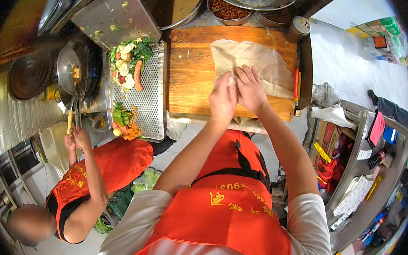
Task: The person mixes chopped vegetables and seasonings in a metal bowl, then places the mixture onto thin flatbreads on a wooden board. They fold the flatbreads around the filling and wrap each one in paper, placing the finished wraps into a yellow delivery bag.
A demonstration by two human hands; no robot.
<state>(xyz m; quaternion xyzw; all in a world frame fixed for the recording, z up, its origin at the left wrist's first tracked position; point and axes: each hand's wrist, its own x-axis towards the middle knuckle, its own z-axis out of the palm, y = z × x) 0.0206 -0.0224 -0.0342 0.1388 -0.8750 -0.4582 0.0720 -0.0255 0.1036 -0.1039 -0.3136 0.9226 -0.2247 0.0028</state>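
A large, thin flatbread [266, 62] lies on the wooden cutting board [189, 79], partly folded along its lower edge. Both my hands meet at the bread's lower left. My left hand [224, 96] is blurred, and its fingers touch or overlap the edge; whether they pinch it is not plain. My right hand [252, 88] rests on the bread with its fingers spread slightly and pointing up and left. Left of the board, a perforated metal tray [151, 112] holds cooked vegetables, a sausage [138, 75] and shredded carrot [132, 131].
Behind the board stand a bowl of chili flakes [229, 12], a pot of pale liquid [186, 4] and a shaker [300, 25]. A red-handled tool [296, 82] is at the board's right edge. At left, a co-worker in a red apron [122, 164] holds utensils over a wok [68, 68].
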